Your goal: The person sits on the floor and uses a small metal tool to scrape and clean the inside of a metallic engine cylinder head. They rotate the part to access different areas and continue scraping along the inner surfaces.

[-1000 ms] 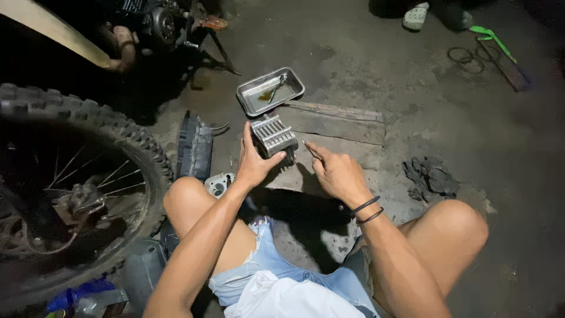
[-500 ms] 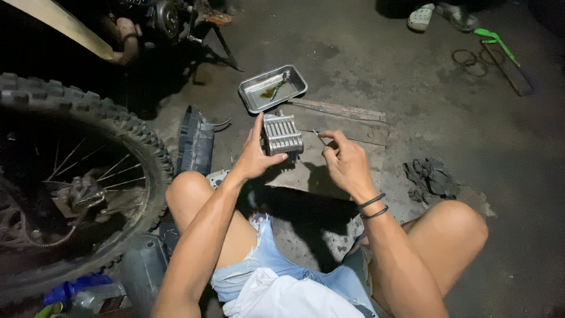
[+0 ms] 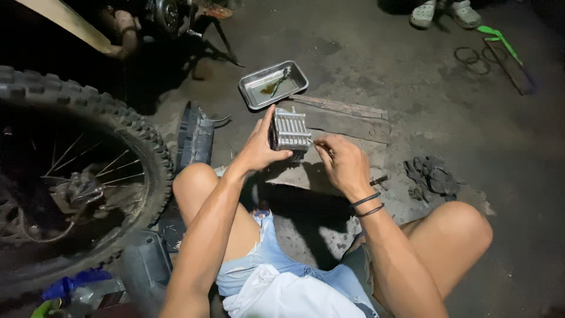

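Observation:
My left hand (image 3: 259, 147) grips a finned grey metal engine part (image 3: 290, 131), holding it upright above a wooden board (image 3: 347, 118) on the concrete floor. My right hand (image 3: 342, 162) is pinched on a small thin tool or pin at the part's right side; the item is too small to name. Black bands circle my right wrist. I sit with bare knees on either side of the board.
A metal tray (image 3: 272, 84) with a tool and oily residue lies beyond the board. A knobby motorcycle wheel (image 3: 76, 171) stands at left, a black plastic cover (image 3: 195, 138) beside it. A dark rag (image 3: 432, 175) lies right. Another person's shoes (image 3: 442, 12) show at top.
My left hand has turned the finned part more upright and my right hand has closed in against its right side.

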